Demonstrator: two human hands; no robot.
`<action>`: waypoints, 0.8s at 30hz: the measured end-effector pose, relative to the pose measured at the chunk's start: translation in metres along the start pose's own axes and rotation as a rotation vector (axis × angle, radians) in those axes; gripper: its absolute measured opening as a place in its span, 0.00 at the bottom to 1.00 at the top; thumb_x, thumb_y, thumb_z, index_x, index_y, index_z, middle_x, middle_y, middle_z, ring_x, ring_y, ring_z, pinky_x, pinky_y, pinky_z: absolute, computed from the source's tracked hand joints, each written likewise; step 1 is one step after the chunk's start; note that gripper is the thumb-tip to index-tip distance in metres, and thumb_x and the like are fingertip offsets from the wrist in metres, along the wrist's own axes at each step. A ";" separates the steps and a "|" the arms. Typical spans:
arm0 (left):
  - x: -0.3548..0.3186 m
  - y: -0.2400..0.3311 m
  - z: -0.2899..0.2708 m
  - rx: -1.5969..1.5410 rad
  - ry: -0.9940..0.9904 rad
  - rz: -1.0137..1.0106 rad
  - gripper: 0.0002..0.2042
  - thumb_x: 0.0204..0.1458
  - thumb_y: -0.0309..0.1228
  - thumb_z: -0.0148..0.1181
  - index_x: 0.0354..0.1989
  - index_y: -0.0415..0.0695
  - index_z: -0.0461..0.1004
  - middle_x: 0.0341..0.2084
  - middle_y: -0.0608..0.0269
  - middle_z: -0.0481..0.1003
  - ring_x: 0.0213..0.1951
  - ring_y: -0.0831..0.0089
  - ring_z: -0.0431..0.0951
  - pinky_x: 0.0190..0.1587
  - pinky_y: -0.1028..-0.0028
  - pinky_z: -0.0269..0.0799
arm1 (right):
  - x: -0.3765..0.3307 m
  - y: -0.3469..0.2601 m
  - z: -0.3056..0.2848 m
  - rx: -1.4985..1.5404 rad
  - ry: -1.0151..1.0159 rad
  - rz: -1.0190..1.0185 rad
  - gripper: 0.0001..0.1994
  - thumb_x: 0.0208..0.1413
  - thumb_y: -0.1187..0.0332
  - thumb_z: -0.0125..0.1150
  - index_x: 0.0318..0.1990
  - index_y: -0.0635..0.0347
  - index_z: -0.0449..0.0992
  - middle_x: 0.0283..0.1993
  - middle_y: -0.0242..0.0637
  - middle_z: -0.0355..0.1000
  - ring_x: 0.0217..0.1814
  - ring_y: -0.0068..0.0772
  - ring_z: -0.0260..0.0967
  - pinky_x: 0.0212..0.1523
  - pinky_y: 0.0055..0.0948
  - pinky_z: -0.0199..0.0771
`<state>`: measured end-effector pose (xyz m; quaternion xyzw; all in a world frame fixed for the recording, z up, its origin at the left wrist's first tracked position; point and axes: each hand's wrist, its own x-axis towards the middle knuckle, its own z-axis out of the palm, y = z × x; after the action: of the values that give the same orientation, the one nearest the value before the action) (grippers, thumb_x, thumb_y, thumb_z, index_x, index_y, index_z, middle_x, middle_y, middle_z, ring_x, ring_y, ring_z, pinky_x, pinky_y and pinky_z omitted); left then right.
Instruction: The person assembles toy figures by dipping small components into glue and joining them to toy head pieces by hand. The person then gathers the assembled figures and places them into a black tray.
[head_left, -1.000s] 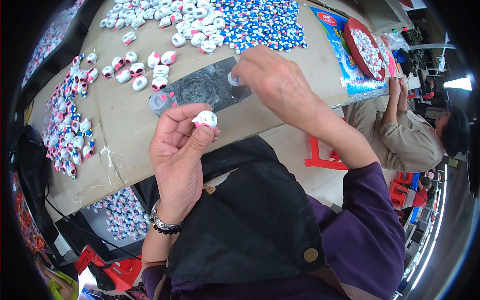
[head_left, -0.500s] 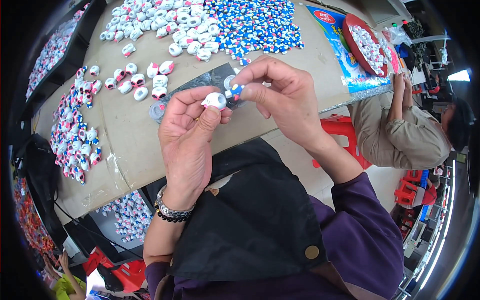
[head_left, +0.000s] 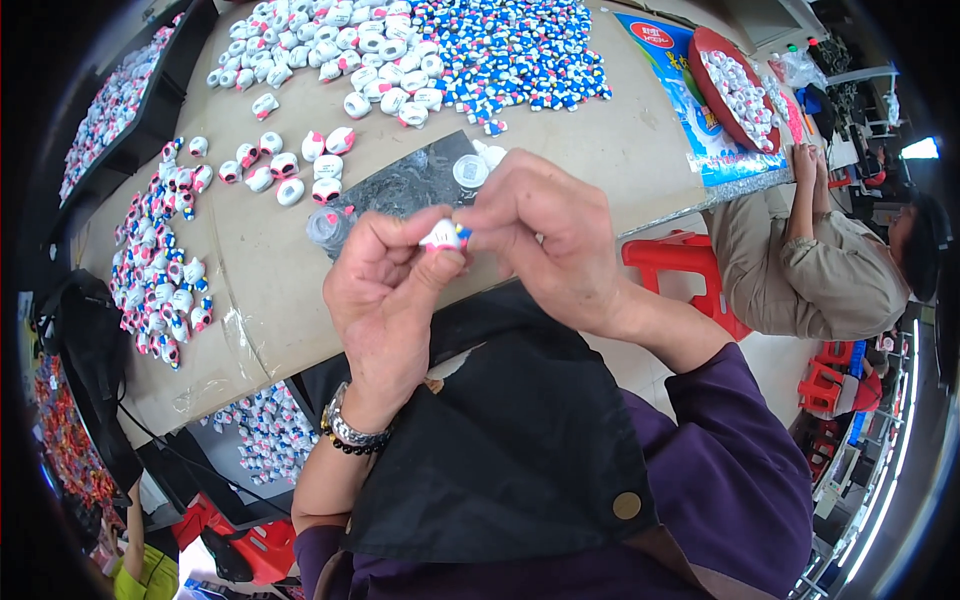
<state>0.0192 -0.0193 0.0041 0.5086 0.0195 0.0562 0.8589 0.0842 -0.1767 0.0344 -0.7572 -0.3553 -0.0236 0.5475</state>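
My left hand [head_left: 383, 290] grips a white toy head [head_left: 438, 237] with pink parts between thumb and fingers, held over the table's near edge. With thumb and fingertips, my right hand [head_left: 555, 240] pinches a small blue toy body [head_left: 464, 235] against the head's right side. Most of the body is hidden by fingers, so how deep it sits cannot be seen. Behind my hands lies a dark slab [head_left: 405, 185], bearing a small clear round cup [head_left: 470, 171] with another clear cup [head_left: 325, 227] by its left end.
White heads [head_left: 330, 45] and blue bodies [head_left: 525, 60] are heaped at the back. Several loose heads [head_left: 270, 165] lie left of the slab, beside a pile of joined figures [head_left: 160, 275]. A red tray [head_left: 705, 45] holds white pieces at right, near a seated person [head_left: 820, 240] and red stool [head_left: 690, 270].
My right hand has brought the blue body left to the white head, where they now touch. Both hands are slightly lower, and the head has been turned.
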 end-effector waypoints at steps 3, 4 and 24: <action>-0.006 0.002 0.001 0.027 0.026 0.005 0.10 0.53 0.18 0.60 0.43 0.34 0.69 0.43 0.54 0.75 0.40 0.77 0.77 0.44 0.78 0.75 | -0.001 -0.001 0.004 -0.004 0.002 -0.080 0.07 0.48 0.84 0.62 0.34 0.65 0.76 0.31 0.36 0.70 0.30 0.22 0.69 0.25 0.23 0.69; -0.007 0.004 0.001 0.034 0.062 0.021 0.10 0.53 0.17 0.60 0.43 0.34 0.69 0.43 0.54 0.75 0.40 0.77 0.77 0.44 0.78 0.75 | -0.001 -0.001 0.006 -0.007 0.007 -0.079 0.07 0.48 0.84 0.62 0.34 0.65 0.76 0.31 0.36 0.70 0.30 0.22 0.69 0.25 0.23 0.69; 0.002 0.052 -0.115 1.835 0.567 0.567 0.16 0.44 0.20 0.60 0.45 0.41 0.74 0.42 0.52 0.76 0.47 0.56 0.72 0.57 0.59 0.55 | 0.039 0.079 -0.035 -0.693 -0.139 -0.151 0.06 0.48 0.78 0.61 0.34 0.60 0.72 0.34 0.38 0.69 0.39 0.42 0.69 0.36 0.39 0.70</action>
<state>0.0064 0.1059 -0.0059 0.9284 0.1374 0.3411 0.0529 0.1705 -0.1977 0.0004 -0.8692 -0.4175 -0.1316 0.2298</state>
